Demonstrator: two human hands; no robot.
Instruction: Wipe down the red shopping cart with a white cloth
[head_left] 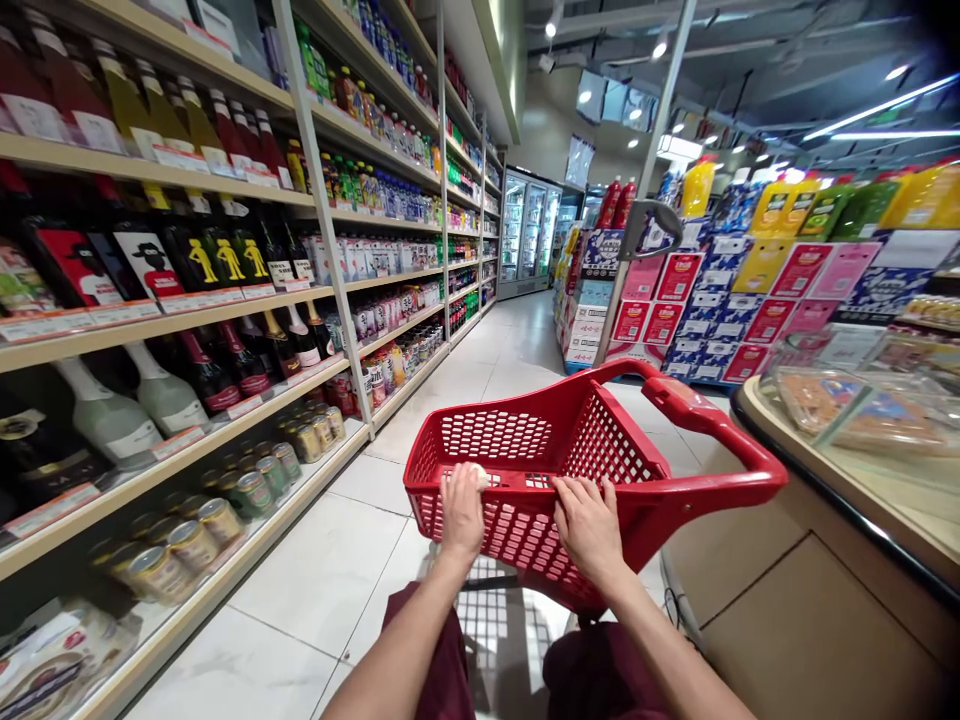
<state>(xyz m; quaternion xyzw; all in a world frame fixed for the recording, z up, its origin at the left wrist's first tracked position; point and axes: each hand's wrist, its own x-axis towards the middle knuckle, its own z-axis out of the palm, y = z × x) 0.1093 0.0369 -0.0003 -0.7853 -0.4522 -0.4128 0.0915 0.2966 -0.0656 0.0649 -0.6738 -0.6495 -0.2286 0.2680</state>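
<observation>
While both hands rest on the near rim, the head view shows a red plastic shopping basket (555, 450) on wheels, standing on the pale tiled floor (300, 590) of a supermarket aisle, just ahead of the person's knees.

Left hand (461, 510): laid over the basket's near edge, fingers curled down onto the rim, gripping it; a small pale item under the fingertips cannot be made out.
Right hand (589, 525): flat on the same rim just beside the left, fingers spread and bent over the edge, holding the basket.
Basket: perforated walls, nothing visible inside, long red handle (712, 430) swung out to the right, close to a curved display table (840, 480) carrying wrapped trays of food.

Left side: shelving (172, 320) stocked with wine bottles (217, 260) on the upper tiers, tins and jars (247, 490) on the lowest. Far end: glass-door chillers (529, 230). Right: stacked cartons and detergent bottles (795, 210).

Step in hand, as judged: steadying or pushing the basket by its rim along the aisle. A further move would call for a firm two-handed hold, a straight line down the open floor, and care that the projecting handle clears the table's edge.
</observation>
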